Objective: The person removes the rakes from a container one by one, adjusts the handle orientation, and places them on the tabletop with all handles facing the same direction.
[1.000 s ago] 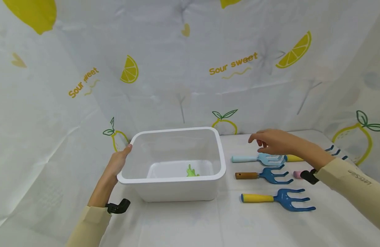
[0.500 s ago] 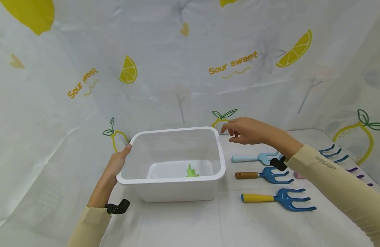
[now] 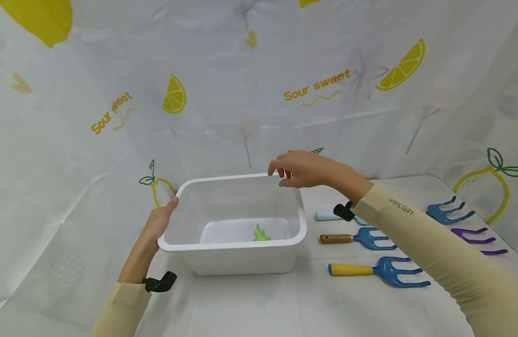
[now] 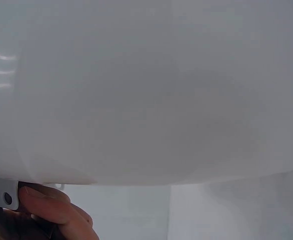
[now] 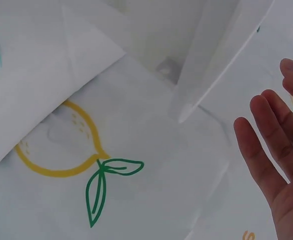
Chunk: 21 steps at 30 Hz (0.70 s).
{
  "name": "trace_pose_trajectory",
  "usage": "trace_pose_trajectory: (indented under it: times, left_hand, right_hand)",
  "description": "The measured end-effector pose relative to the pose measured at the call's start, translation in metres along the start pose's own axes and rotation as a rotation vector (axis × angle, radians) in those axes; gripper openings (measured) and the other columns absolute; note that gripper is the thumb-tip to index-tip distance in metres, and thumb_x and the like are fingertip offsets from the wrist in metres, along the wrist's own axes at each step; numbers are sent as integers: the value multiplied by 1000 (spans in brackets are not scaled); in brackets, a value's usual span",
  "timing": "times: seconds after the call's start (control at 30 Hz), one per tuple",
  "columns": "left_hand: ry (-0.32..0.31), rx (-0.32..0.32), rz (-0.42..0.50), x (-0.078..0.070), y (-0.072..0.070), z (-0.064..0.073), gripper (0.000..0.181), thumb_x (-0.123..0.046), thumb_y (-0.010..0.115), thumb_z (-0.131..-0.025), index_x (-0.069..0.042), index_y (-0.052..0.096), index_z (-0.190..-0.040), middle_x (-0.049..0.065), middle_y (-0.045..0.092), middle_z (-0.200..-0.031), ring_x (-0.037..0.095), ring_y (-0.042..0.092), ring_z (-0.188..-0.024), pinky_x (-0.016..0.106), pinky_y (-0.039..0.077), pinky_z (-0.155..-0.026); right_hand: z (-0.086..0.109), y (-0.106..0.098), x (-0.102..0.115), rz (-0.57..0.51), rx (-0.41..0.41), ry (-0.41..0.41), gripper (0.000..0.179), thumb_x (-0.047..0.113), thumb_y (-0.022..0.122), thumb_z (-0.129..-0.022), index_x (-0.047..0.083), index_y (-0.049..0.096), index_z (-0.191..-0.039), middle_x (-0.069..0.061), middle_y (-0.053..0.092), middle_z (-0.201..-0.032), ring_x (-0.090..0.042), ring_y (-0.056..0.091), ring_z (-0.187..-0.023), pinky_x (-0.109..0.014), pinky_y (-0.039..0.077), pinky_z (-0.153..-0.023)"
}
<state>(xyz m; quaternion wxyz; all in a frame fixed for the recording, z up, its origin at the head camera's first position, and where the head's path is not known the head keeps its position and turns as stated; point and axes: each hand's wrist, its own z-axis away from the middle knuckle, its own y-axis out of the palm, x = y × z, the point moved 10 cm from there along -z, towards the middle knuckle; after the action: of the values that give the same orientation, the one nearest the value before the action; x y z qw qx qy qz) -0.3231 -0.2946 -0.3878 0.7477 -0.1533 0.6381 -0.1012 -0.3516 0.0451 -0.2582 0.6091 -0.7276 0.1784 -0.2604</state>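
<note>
A white plastic bin [image 3: 242, 260] stands on the table, its mouth facing up. My left hand [image 3: 158, 220] holds its left rim, thumb along the edge; in the left wrist view, curled fingers [image 4: 56, 205] lie by the bin's wall [image 4: 146, 100]. Inside the bin, on the right, is a small bright green piece with finger-like prongs [image 3: 260, 233]. My right hand [image 3: 307, 169] hangs over the bin's back right corner with loosely bent fingers and holds nothing. In the right wrist view its fingers [image 5: 271, 145] are spread slightly, near the bin's rim [image 5: 221, 65].
Right of the bin lie several hand forks: one with a yellow handle [image 3: 350, 270], one with a brown handle [image 3: 336, 238], and a light blue one [image 3: 326, 216] partly under the right arm. Farther right are blue prongs [image 3: 448, 211] and purple prongs [image 3: 477, 238]. A lemon-printed sheet [image 3: 225, 131] rises behind.
My right hand has moved left from above the forks to the bin's back right corner. Purple and blue prongs at the right have come into view. The left hand stays on the rim.
</note>
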Motion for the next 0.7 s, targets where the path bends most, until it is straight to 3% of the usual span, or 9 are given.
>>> trace_pose_trajectory:
  times: [0.27,0.7]
  left_hand:
    - [-3,0,4,-2,-2,-1,79,-66,38,-105,-4,43,-154,24,58,-145,19,72,-106,31,61,-79]
    - [8,-8,44,1,1,-2,74,-59,39,-108,-3,41,-155,22,59,-145,10,72,-99,29,61,-78]
  right_hand:
    - [-39,2,21,-39,10,-47,26,16,72,-96,19,68,-122,1,69,-100,-16,67,-91,-35,55,-86]
    - [-92,30,46,-92,44,-128,27,14,68,-97,15,68,-123,-2,68,-99,-19,65,-92,-34,53,-89]
